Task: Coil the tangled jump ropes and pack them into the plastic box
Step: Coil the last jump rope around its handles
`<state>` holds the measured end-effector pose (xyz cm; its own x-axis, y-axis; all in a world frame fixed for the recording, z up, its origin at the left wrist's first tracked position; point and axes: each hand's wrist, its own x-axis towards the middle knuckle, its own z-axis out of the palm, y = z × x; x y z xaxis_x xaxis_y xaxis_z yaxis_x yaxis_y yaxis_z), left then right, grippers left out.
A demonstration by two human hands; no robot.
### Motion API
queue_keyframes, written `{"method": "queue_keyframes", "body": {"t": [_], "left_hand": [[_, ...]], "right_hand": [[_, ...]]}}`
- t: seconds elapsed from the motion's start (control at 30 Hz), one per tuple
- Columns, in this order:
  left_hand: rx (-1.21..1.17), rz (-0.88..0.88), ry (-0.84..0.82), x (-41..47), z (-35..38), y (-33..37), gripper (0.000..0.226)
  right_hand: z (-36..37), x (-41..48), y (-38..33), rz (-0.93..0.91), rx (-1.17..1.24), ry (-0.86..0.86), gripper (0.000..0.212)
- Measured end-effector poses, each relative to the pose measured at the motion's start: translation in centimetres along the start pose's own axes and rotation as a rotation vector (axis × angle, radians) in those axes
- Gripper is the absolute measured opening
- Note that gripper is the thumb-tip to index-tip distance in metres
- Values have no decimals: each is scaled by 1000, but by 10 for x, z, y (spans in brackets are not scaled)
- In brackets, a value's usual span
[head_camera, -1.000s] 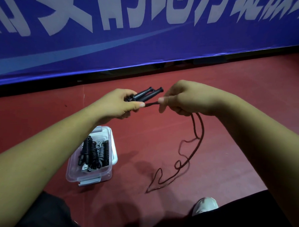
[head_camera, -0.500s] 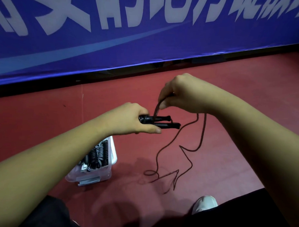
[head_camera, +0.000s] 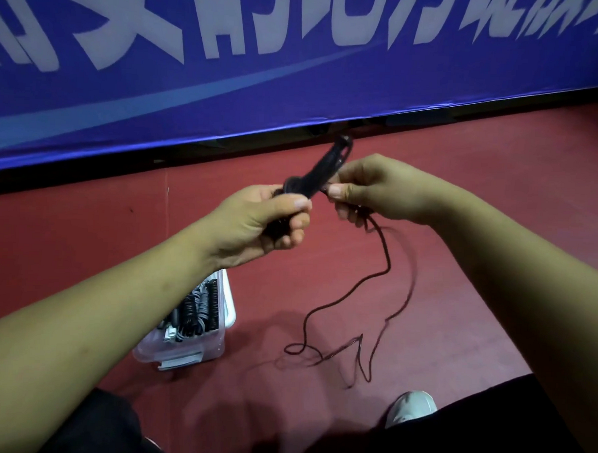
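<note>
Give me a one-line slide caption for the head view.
Left hand grips the black handles while right hand pinches the cord, slack trailing beside the plastic box.

The red floor (head_camera: 498, 187) bears a clear plastic box (head_camera: 213, 352), a pale shoe (head_camera: 409, 407), and, seemingly touching down, the rope (head_camera: 365, 362) and its tangled slack.

The plastic box (head_camera: 213, 351) with coiled ropes (head_camera: 192, 312) inside sits on the floor (head_camera: 498, 173) left of the trailing rope (head_camera: 388, 264).

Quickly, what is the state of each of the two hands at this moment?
Left hand: closed around the black rod-shaped jump rope handles.
Right hand: pinching the thin dark rope cord between thumb and fingers.
</note>
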<state>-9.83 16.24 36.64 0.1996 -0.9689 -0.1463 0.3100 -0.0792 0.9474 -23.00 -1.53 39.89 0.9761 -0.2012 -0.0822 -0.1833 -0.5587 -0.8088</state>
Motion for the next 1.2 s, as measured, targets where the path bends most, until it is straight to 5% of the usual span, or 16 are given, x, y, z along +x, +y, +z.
{"method": "queue_keyframes", "body": {"t": [0.27, 0.43, 0.57, 0.8, 0.9, 1.07, 1.2], "left_hand": [[-174, -13, 123, 10, -8, 7, 29], [-287, -63, 250, 13, -12, 13, 13], [-314, -113, 338, 12, -26, 18, 22], [28, -121, 306, 18, -31, 7, 18], [263, -95, 336, 20, -38, 2, 10], [476, -69, 442, 21, -48, 2, 26], [931, 61, 491, 24, -56, -7, 35]], "right_hand": [[10, 8, 2, 152, 194, -1, 26], [4, 0, -5, 112, -160, 35, 17], [3, -3, -6, 126, -338, 30, 13], [-1, -4, -20, 169, -344, 87, 21], [5, -3, -26, 136, -529, 25, 19], [10, -2, -32, 69, -734, 84, 15], [10, -4, -38, -16, -719, 123, 13]]}}
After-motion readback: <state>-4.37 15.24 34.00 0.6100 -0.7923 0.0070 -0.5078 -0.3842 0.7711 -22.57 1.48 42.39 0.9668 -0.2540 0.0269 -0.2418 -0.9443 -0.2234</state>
